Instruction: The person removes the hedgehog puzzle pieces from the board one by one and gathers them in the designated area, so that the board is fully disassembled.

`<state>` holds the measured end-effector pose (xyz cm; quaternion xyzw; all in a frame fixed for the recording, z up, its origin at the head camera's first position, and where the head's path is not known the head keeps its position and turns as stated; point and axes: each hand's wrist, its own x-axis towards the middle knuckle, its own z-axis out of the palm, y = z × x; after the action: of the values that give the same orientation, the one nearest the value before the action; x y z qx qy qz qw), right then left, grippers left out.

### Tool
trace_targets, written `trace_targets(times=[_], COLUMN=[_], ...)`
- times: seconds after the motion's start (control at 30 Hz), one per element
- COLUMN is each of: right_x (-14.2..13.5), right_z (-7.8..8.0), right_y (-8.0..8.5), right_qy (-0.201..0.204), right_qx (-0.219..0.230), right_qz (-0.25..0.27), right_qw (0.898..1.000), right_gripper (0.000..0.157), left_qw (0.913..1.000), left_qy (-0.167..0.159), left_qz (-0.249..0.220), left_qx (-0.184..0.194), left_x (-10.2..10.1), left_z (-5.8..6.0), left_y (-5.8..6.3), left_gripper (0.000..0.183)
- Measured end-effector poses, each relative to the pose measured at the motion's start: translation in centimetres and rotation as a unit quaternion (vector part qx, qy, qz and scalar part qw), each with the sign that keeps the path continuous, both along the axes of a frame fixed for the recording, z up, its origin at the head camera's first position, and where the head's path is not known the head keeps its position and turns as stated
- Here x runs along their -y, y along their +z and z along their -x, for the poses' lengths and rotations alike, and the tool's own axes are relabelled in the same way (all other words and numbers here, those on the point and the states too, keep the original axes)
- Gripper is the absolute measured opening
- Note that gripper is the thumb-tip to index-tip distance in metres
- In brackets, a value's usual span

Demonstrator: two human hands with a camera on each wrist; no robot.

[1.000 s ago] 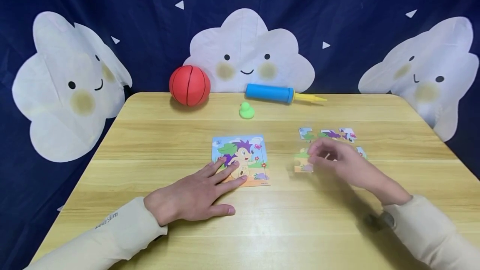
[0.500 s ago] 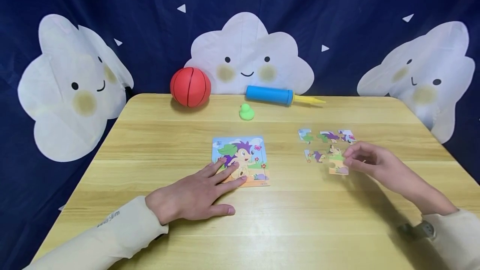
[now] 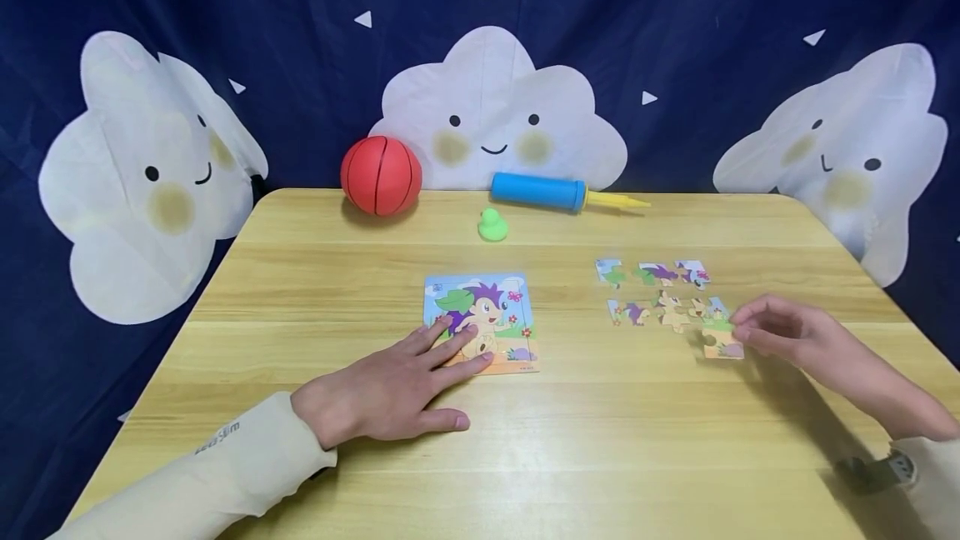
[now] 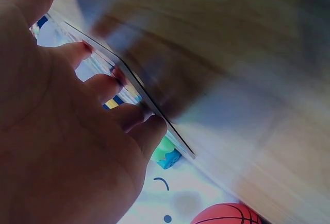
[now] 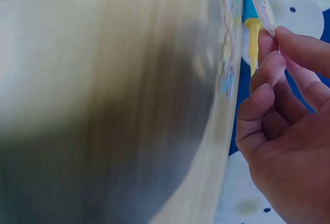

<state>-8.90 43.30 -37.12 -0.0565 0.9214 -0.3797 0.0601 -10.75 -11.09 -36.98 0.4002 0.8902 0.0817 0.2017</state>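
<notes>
My right hand pinches a jigsaw puzzle piece between thumb and fingertips, its green and orange picture side showing. In the right wrist view the piece is held by one edge, raised over the table. Just behind it lie two rows of loose puzzle pieces, with purple, blue and beige printing. My left hand is spread out, fingers resting on the lower left of a square puzzle board that shows a purple-haired hedgehog. Part of the board's picture is hidden under those fingers.
Along the wooden table's back edge are a red ball and a blue hand pump with a yellow nozzle. A green toy duck sits in front of them. A dark cloud-print curtain hangs behind.
Holding the puzzle piece, my right hand has moved right, from beside the board to the right end of the loose pieces' front row. My left hand has stayed put.
</notes>
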Motion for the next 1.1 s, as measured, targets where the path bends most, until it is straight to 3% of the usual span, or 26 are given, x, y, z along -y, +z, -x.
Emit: trace_targets(times=[0.47, 0.73, 1.1], right_x=[-2.0, -1.9, -0.9], right_z=[-0.2, 0.0, 0.0], right_y=[-1.3, -1.9, -2.1], right_qy=[0.002, 0.036, 0.028], right_qx=[0.035, -0.013, -0.032], right_qz=[-0.024, -0.03, -0.065], right_qw=[0.999, 0.999, 0.997], right_gripper=[0.018, 0.014, 0.009], left_qw=[0.9999, 0.9999, 0.9999], left_qy=[-0.007, -0.008, -0.004], left_qz=[-0.009, -0.01, -0.011], left_qx=[-0.008, -0.007, -0.002], left_x=[0.0, 0.0, -0.1], left_z=[0.0, 0.0, -0.1], left_y=[-0.2, -0.1, 0.1], left_gripper=[0.073, 0.073, 0.072])
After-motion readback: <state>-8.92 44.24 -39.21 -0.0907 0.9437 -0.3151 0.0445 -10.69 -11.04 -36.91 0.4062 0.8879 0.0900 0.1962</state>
